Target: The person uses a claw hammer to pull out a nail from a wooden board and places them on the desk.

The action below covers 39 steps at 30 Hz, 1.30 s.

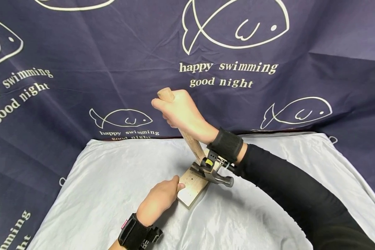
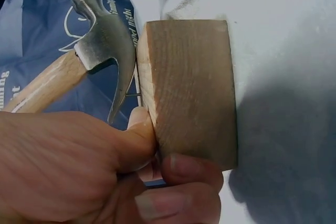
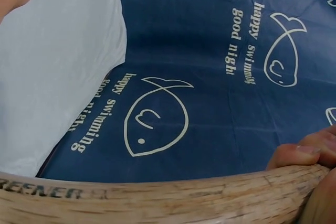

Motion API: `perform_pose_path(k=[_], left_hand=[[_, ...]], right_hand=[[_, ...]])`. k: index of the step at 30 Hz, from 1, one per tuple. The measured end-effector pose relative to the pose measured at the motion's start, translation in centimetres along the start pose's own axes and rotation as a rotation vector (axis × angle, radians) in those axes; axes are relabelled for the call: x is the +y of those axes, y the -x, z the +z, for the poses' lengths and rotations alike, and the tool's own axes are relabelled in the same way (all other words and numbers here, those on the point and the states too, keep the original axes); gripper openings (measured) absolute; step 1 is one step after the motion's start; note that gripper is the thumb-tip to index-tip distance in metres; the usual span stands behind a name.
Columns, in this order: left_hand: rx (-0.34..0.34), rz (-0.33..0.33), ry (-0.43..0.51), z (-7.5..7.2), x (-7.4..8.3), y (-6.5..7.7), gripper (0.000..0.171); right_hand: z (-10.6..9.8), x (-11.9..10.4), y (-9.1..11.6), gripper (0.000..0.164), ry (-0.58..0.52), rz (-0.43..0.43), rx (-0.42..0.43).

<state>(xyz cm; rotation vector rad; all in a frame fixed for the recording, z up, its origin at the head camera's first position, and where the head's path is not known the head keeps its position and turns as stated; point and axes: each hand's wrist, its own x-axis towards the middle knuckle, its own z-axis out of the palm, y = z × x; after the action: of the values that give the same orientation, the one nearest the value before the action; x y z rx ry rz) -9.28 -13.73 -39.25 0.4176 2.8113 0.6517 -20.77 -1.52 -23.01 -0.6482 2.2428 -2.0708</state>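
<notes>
My right hand grips the wooden handle of a claw hammer near its end, and the handle slants upward above the table. The hammer's metal head lies low over a pale wooden board, claw toward the board's face. A thin nail sticks out of that face, right by the claw in the left wrist view. My left hand holds the near end of the board, thumb on top and fingers at its side and underneath. The right wrist view shows the handle with fingers round its end.
A white cloth covers the table. Behind and beside it hangs a dark blue curtain with fish drawings and lettering. The right wrist's black band sits just above the board's far part and hides some of it.
</notes>
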Motion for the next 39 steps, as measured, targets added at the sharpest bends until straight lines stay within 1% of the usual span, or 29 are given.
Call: perform_pose_path(k=[3,7,12,15,20,25,28,31,37,39], left_hand=[[-0.039,-0.025,-0.007,-0.3,0.1,-0.3,0.024],[-0.078,-0.040,-0.008,-0.5,0.1,-0.5,0.024],[-0.107,-0.052,0.008,-0.7,-0.1,-0.6,0.023],[-0.127,-0.061,0.022,-0.8,-0.3,-0.6,0.023],[-0.135,-0.051,0.042,-0.8,-0.4,-0.5,0.024],[-0.108,-0.029,0.043,-0.6,-0.4,-0.3,0.026],[-0.113,-0.042,0.056,-0.5,-0.5,-0.3,0.026],[-0.145,-0.074,0.085,-0.4,-0.6,-0.4,0.026],[-0.195,-0.133,0.149,-0.4,-0.6,-0.5,0.026],[-0.193,-0.134,0.154,-0.4,-0.6,-0.5,0.026]], right_hand=[[-0.6,-0.2,0.4,0.046,-0.023,-0.001,0.010],[-1.3,-0.5,0.9,0.049,-0.073,0.008,0.009],[-2.5,-0.7,1.7,0.048,-0.147,-0.012,0.017],[-3.1,-0.8,2.1,0.046,-0.161,-0.020,0.030],[-3.6,-0.9,2.8,0.046,-0.170,-0.021,0.059],[-4.3,-0.9,3.5,0.044,-0.189,-0.033,0.086],[-4.6,-0.8,3.7,0.040,-0.203,-0.039,0.085],[-4.9,-0.9,4.1,0.036,-0.230,-0.039,0.080],[-5.5,-1.1,4.7,0.034,-0.247,-0.067,0.092],[-5.7,-1.2,4.9,0.033,-0.250,-0.074,0.099]])
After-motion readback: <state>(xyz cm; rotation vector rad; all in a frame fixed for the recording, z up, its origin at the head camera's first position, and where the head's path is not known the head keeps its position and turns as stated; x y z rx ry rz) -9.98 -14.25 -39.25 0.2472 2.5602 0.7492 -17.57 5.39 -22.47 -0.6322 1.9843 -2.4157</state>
